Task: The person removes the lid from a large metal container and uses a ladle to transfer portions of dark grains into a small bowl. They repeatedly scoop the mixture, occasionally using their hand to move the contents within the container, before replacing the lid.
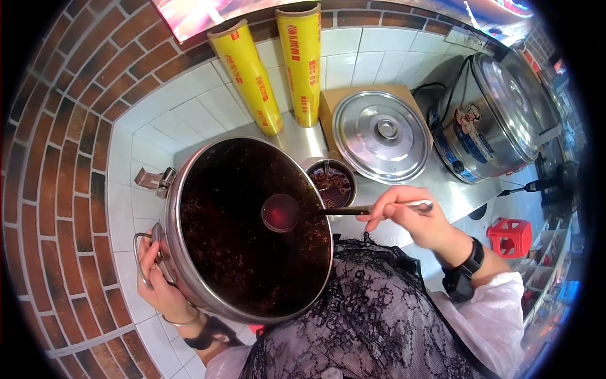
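Note:
A large steel pot (252, 271) full of dark reddish-brown liquid with bits floating in it leans toward me. My left hand (165, 294) is wrapped round the loop handle on its left side. In my right hand (413, 221) is the handle of a ladle (281, 213), whose round bowl lies in the liquid near the pot's middle and holds some of the red liquid. Just beyond the pot's right rim stands a smaller metal bowl (331, 183) with dark, chunky contents and a utensil in it.
A steel lid (382, 136) rests on a cardboard box (328, 101) at the back. Two yellow rolls (252, 79) stand against the tiled wall. A big metal cooker (483, 120) occupies the back right, and a red stool (509, 237) is on the floor beyond the counter.

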Demonstrator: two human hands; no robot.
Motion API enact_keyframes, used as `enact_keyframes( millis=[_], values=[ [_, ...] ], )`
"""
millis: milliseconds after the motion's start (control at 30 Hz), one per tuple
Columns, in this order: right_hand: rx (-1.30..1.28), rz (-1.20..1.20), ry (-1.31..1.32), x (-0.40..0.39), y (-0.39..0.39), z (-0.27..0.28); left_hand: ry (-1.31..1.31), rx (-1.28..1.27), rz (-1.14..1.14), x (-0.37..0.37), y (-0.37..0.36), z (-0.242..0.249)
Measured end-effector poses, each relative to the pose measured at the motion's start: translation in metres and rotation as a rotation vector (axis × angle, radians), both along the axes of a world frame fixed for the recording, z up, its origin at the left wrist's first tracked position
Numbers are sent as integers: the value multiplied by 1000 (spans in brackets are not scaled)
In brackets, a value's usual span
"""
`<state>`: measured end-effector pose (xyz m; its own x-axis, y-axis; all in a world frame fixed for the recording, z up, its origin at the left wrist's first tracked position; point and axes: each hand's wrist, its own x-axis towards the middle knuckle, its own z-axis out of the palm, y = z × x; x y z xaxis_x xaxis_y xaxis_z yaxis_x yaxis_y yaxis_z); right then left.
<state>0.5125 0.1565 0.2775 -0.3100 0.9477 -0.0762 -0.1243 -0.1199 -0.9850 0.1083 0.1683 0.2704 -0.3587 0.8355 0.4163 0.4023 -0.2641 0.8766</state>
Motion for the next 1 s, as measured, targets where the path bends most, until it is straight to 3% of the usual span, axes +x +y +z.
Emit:
enact_keyframes(
  millis=[200, 567, 867, 1000],
  values=[
    [9, -192, 27, 27, -8, 21, -21, -3, 16, 4, 0, 2],
    [22, -406, -54, 58, -11, -3, 39, -14, -4, 2, 1, 4],
    [-96, -312, -137, 54, -1, -88, 12, -2, 14, -3, 1, -1],
    [23, -202, -424, 43, -7, -89, 7, 3, 21, -2, 1, 0]
  ],
)
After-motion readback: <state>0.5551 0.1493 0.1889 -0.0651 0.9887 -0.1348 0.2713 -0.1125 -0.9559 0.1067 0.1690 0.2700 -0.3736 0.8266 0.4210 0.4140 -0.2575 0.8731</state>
